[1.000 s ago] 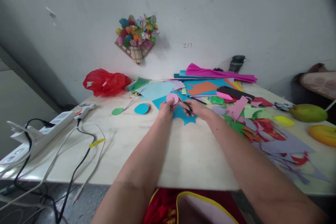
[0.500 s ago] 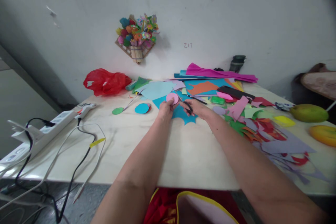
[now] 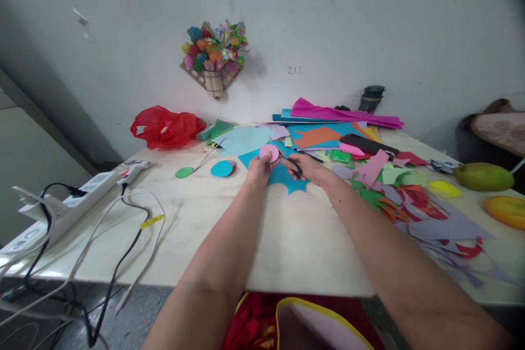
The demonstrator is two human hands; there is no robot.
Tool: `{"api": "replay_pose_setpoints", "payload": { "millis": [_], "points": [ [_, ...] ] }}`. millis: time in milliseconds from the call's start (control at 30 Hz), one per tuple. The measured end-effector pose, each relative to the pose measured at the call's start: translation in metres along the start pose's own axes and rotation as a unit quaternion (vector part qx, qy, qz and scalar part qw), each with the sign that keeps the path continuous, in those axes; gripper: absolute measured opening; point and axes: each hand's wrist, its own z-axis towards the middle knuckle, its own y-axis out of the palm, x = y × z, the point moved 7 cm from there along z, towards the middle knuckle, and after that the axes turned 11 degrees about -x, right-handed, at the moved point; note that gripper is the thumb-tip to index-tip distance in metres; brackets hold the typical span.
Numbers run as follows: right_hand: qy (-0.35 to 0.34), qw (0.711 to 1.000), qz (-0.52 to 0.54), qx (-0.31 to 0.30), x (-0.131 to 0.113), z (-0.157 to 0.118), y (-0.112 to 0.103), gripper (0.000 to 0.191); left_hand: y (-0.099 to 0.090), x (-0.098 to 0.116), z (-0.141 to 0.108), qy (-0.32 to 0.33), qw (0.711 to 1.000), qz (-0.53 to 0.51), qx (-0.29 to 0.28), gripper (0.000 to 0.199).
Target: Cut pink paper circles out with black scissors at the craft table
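Observation:
My left hand (image 3: 259, 168) pinches a pink paper circle (image 3: 268, 153) by its lower edge. Black-handled scissors (image 3: 296, 167) are in my right hand (image 3: 307, 167), their blades pointing up and left beside the circle's right edge. Whether the blades touch the paper is too small to tell. Under and behind both hands lies a blue sheet (image 3: 287, 179) with scalloped cut edges. To the left, a blue paper circle (image 3: 222, 169) rests on other round pieces, and a green circle (image 3: 184, 173) lies farther left.
Paper scraps (image 3: 410, 202) cover the right side, near a green mango (image 3: 483, 176) and a black case (image 3: 367, 145). A red plastic bag (image 3: 166, 127) sits at the back left. A power strip (image 3: 69, 208) with cables runs along the left edge.
The scissors handles in my right hand have shifted slightly. My left hand and the pink circle stay almost where they were.

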Motion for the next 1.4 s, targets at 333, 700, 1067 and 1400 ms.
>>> {"api": "replay_pose_setpoints", "payload": {
  "millis": [333,700,1067,1400],
  "points": [
    [0.01,1.0,-0.004,0.013,-0.006,-0.003,0.001,0.022,0.002,0.001,-0.001,0.002,1.0,0.006,-0.009,0.015],
    [-0.015,0.999,-0.037,-0.008,-0.001,-0.002,-0.006,0.027,0.004,0.003,-0.001,-0.01,0.999,0.011,-0.043,0.017],
    [0.001,0.999,-0.033,-0.003,-0.008,-0.009,-0.006,0.029,0.003,0.004,-0.002,-0.027,0.997,0.037,-0.061,0.022],
    [0.01,1.0,-0.029,-0.004,-0.008,-0.01,-0.007,0.03,0.0,0.004,-0.002,-0.048,0.993,0.086,-0.062,0.017]
  ]
}}
